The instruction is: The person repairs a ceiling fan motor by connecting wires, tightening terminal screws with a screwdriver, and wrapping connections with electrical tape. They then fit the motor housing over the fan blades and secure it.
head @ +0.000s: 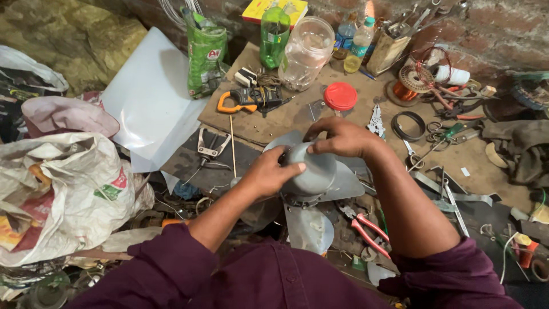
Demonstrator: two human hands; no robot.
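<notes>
Both hands gripping a fan motor housing

Left hand [269,171] and right hand [340,137] are clasping fingers around the smooth grey domed fan motor housing [311,171], resting over a cluttered cardboard-covered surface [286,117] beside a brick wall [492,34].

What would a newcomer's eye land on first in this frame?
First, the two hands at centre: the left hand and right hand both grip the grey dome-shaped fan motor housing, with metal fan blades spreading out beneath it. Next, the red jar lid behind the hands, beside a clear plastic jar. Red-handled pliers lie to the right of the blades.
</notes>
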